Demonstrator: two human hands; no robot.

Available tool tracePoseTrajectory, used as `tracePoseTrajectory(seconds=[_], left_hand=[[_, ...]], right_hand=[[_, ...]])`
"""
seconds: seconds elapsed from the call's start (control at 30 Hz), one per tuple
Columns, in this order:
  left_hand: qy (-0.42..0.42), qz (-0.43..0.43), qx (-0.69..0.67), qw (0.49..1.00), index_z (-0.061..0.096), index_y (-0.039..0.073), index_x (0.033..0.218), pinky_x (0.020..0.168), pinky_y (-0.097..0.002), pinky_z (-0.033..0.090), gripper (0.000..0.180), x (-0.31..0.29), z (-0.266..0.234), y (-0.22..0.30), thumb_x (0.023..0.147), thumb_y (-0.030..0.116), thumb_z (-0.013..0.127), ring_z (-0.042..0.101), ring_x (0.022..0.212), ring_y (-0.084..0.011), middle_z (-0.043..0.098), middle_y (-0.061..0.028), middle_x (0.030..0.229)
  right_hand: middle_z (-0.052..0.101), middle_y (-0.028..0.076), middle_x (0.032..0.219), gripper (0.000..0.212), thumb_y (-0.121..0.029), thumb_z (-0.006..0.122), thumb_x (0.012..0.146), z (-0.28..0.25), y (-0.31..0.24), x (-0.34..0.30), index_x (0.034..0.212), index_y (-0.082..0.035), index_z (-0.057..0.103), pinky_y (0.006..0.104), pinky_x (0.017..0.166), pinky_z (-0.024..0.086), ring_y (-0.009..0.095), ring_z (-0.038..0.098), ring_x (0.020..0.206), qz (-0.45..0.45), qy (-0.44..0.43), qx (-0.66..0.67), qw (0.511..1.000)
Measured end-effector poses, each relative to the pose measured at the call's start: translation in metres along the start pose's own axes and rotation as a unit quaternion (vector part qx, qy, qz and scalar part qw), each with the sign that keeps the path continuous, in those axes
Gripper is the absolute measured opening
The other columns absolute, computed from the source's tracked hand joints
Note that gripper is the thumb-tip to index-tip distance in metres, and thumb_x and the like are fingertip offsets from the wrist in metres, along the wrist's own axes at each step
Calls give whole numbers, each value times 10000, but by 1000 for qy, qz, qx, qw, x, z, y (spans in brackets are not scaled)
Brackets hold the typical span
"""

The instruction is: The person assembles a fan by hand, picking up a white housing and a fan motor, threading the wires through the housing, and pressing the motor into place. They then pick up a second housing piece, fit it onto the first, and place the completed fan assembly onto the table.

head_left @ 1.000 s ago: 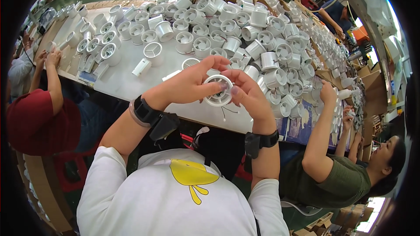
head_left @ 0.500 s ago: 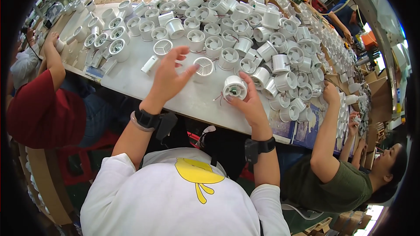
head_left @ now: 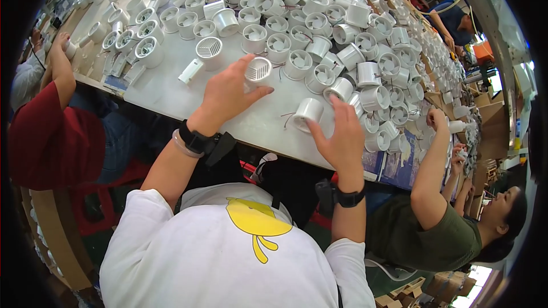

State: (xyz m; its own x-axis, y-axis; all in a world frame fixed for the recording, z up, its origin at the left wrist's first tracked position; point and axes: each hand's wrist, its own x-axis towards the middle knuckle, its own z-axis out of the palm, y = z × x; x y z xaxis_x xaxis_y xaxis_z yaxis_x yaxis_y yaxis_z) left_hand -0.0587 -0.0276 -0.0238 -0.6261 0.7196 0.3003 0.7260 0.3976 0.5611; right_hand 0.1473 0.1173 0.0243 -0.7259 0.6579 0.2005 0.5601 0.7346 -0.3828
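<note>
My left hand is curled round a white round fan housing with a slatted grille, its fingers at the side and the thumb below. The housing tilts slightly toward me. My right hand has its fingers apart and holds nothing. Its thumb is close to a white cylindrical fan housing standing on the table, with thin wires at its left. The right fingertips are at the near edge of a tilted white housing in the pile; whether they touch it is unclear.
Many white fan housings heap up at the back and right. Another grilled housing with a white block lies left on the white tabletop. Housings with green boards stand farther left. People sit on both sides.
My right hand has let go of the fan housing with the green board, which now stands turned over on the table. My left hand has closed round the grilled housing and tilted it.
</note>
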Motion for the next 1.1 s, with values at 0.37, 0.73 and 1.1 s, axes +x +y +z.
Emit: tracePoseTrajectory(seconds=[0.37, 0.73, 1.1], left_hand=[[-76, -170, -650, 736, 467, 28, 1305, 726, -307, 501, 473, -24, -9, -13, 993, 383, 490, 610, 809, -157, 655, -95, 1029], [-153, -160, -757, 615, 518, 16, 1250, 807, -321, 492, 471, -17, 0, -6, 1006, 405, 413, 612, 891, -195, 637, -115, 1079], [-189, -137, -675, 699, 490, 11, 1278, 795, -303, 494, 459, -11, 8, 0, 1000, 374, 450, 610, 913, -166, 617, -84, 1082]], right_hand=[[647, 104, 1055, 364, -95, 703, 731, 31, 1, 19, 1082, -106, 608, 478, 1067, 367, 258, 611, 961, -287, -86, -12, 954], [668, 75, 844, 110, -5, 695, 786, 19, 3, 23, 869, -74, 673, 348, 821, 501, 202, 620, 754, -207, -17, 287, 935], [631, 72, 1013, 154, 5, 739, 737, 41, -15, 24, 850, -90, 694, 295, 753, 477, 219, 589, 882, -219, 21, 288, 932]])
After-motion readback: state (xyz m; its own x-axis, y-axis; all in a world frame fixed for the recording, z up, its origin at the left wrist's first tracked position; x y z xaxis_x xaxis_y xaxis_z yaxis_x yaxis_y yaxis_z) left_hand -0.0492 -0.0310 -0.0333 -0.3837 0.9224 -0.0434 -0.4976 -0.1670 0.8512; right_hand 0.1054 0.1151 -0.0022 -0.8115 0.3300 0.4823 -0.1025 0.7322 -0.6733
